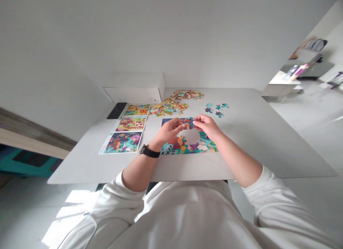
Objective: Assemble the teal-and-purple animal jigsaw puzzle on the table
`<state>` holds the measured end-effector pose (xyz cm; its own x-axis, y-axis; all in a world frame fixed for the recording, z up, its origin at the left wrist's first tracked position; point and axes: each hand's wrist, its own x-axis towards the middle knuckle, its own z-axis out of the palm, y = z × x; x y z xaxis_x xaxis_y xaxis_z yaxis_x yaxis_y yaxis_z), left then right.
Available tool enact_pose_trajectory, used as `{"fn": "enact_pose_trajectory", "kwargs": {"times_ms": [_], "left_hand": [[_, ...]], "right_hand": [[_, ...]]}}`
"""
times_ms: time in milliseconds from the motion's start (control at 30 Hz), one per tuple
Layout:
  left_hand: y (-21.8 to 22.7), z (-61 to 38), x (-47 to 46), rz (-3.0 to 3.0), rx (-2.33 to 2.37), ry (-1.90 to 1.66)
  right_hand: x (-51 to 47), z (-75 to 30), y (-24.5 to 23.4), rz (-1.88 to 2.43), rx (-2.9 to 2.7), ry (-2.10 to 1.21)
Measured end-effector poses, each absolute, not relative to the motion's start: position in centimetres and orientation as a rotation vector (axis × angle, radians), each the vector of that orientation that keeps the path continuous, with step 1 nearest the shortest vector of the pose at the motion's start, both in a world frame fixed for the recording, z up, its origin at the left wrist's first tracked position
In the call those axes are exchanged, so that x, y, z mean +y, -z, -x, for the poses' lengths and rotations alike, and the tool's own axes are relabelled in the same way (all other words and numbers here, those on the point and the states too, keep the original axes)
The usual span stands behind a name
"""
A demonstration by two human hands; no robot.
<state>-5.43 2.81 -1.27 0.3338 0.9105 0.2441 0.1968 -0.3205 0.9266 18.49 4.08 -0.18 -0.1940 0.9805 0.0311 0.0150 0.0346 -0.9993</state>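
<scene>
A partly assembled jigsaw puzzle (pixel 182 149) lies on the table in front of me, with a gap showing the table near its middle. Over its upper part my left hand (pixel 171 130) pinches a small puzzle piece (pixel 187 126) with orange on it. My right hand (pixel 207 125) is closed at the fingertips on a dark blue puzzle piece (pixel 191 123), right beside the left fingertips. Whether the two pieces are joined is too small to tell. Several loose teal and blue pieces (pixel 219 114) lie beyond my right hand.
Heaps of yellow pieces (pixel 170 106) and reddish pieces (pixel 187 94) lie toward the back. Three printed pictures (pixel 123 142) run down the left side, beside a black phone (pixel 117 110). A white box (pixel 134 94) stands against the wall on the grey table (pixel 254 142).
</scene>
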Motion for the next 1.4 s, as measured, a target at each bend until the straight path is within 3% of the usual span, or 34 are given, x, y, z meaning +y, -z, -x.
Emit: {"fn": "enact_pose_trajectory", "kwargs": {"times_ms": [200,833,1067,1400], "left_hand": [[0.7,5.0,2.3,-1.657,0.991,-0.972],[0.4,5.2,2.5,-1.373,0.835,-1.058],[0.4,5.5,2.6,-1.479,0.909,-1.012],[-0.7,8.4,3.4,-1.811,1.710,-1.072]], "right_hand": [[4.3,-17.9,1.4,1.151,-1.432,-1.197],[3.1,-18.4,1.3,0.818,-2.075,-0.095],[2.8,-18.4,1.2,0.871,-2.121,-0.050],[3.1,-18.2,2.0,0.952,-2.262,-0.275]]}}
